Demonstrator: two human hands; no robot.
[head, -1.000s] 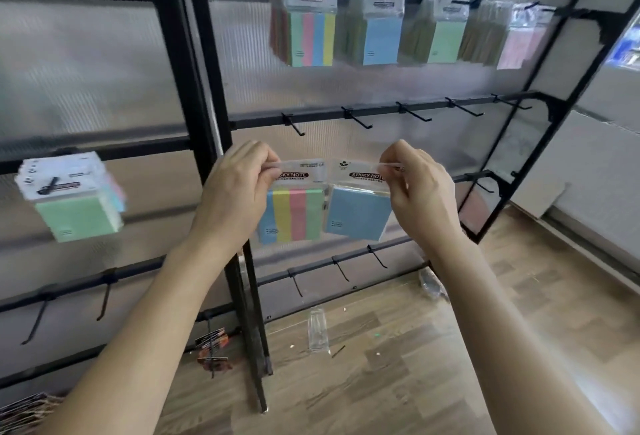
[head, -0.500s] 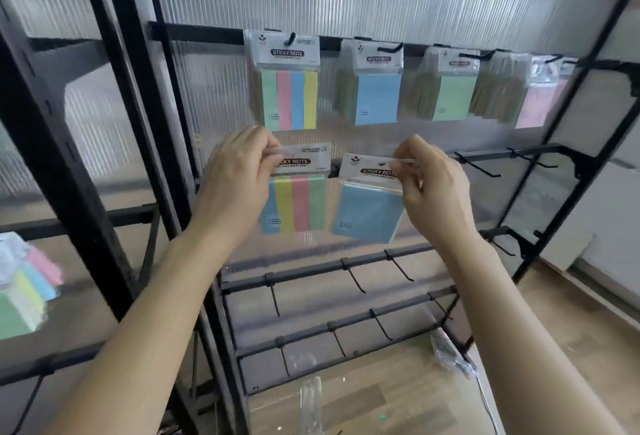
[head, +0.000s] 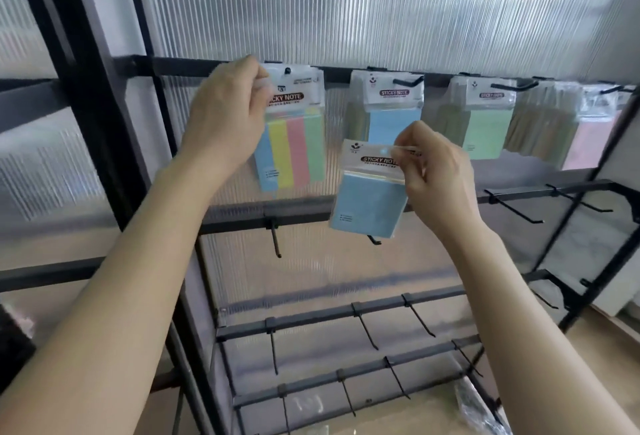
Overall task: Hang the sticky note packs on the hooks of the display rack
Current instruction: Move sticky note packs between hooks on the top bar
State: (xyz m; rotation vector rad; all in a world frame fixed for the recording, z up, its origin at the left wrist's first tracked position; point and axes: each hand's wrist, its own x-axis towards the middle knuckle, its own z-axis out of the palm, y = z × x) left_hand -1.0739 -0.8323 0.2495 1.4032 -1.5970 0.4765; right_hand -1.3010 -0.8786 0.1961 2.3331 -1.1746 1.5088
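Sticky note packs here are pads in clear sleeves, each with a white header card printed STICKY NOTE.

Head view:
- **Striped pack:** The striped pack [head: 294, 150] has four vertical bands: blue, yellow, pink and green. It is raised to the top rail [head: 194, 65] of the black display rack [head: 86, 95]. Its header sits at the tip of the leftmost hook [head: 286, 71]. Blur prevents telling whether the hole is seated on that hook.
- **Left hand:** The left hand [head: 225, 123] pinches the left edge of this header between the thumb and curled fingers.
- **Blue pack:** The blue pack [head: 367, 206] is a single-colour pad, slightly tilted. It is held in front of the second rail [head: 242, 220], lower than the hung blue packs [head: 391, 116] and just beside the striped pack.
- **Right hand:** The right hand [head: 436, 175] pinches the upper right corner of this header between thumb and forefinger. The other fingers are curled.

Further right on the top rail hang green packs [head: 485, 129] and pink packs [head: 588, 143]. The lower rails carry black hooks [head: 275, 240]. A ribbed translucent panel [head: 346, 1] backs the rack.
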